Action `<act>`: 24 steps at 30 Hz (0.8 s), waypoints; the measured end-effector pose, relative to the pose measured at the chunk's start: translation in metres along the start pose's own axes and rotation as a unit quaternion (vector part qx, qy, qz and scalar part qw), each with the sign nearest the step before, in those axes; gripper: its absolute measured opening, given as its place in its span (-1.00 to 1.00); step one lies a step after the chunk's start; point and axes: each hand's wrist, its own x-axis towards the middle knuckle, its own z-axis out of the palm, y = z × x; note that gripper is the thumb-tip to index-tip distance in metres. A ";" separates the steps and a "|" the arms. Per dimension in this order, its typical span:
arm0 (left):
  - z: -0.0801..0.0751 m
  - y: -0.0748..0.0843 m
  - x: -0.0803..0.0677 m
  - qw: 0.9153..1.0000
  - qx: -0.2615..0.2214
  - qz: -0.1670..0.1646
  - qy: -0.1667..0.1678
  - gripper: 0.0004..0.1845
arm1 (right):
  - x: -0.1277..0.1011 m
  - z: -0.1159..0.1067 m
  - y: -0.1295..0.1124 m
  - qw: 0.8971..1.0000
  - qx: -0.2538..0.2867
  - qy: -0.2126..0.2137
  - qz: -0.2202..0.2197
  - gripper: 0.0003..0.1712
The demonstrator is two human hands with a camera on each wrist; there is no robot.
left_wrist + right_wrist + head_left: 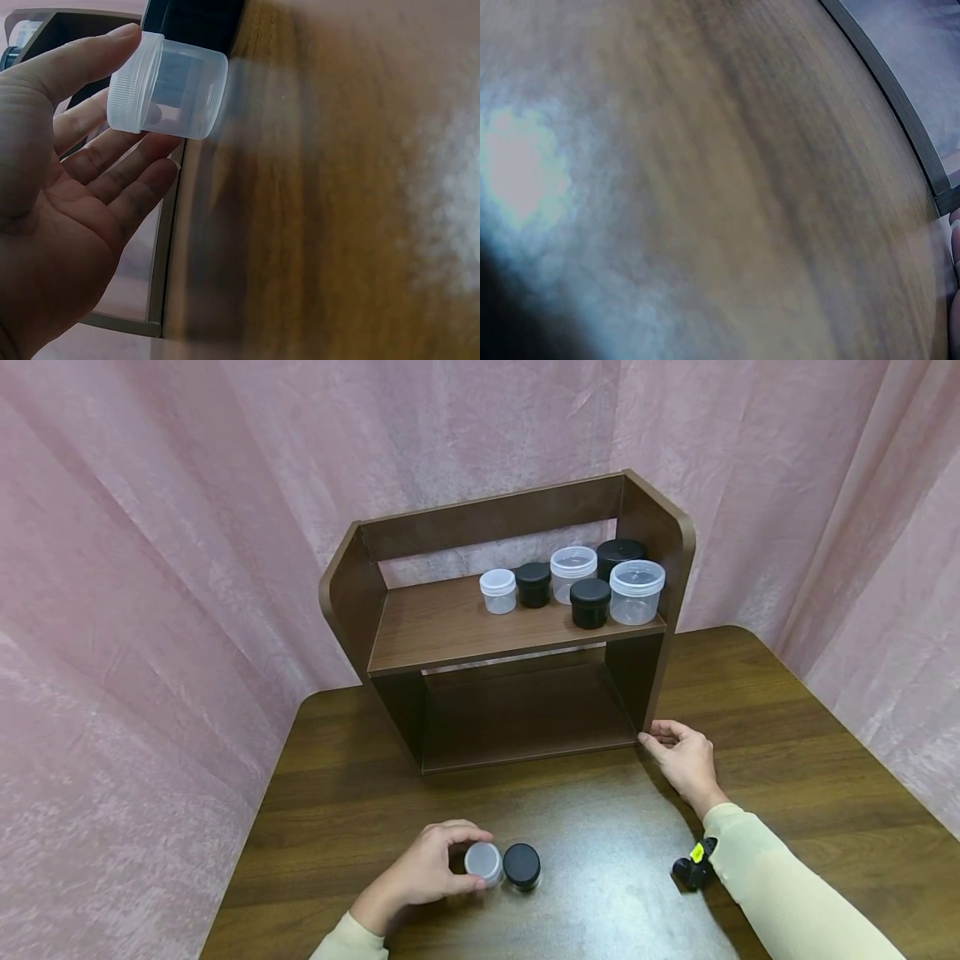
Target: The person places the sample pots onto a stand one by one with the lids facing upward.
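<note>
Near the table's front edge, the left hand curls thumb and fingers round a small clear jar; the left wrist view shows the thumb on the ribbed lid and the fingertips under the body, so the jar is pinched, though whether it sits on the table or is just lifted I cannot tell. A black jar stands touching it on the right, not held by either hand. These two jars look like what is left to deal with, judging by how things lie. Further back and toward the right edge, the right hand rests with loosely bent fingers against the lower front corner of the shelf, touching its right side panel and holding nothing; the right wrist view shows only blurred table wood and a sliver of fingers. Toward the back edge, the shelf's upper board already carries six jars bunched at its right end, three clear and three black, so that share seems done. The left end of the board and the lower bay hold no jars.
</note>
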 end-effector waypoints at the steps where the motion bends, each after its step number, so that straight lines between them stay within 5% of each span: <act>1: 0.000 0.000 0.000 1.000 -0.002 0.000 0.000 -0.44 | 0.000 0.000 0.000 1.000 0.000 0.000 0.000 -0.62; 24: -0.019 0.006 0.002 0.998 -0.013 0.003 0.068 -0.50 | 0.001 0.001 0.003 1.000 -0.001 -0.002 -0.003 -0.61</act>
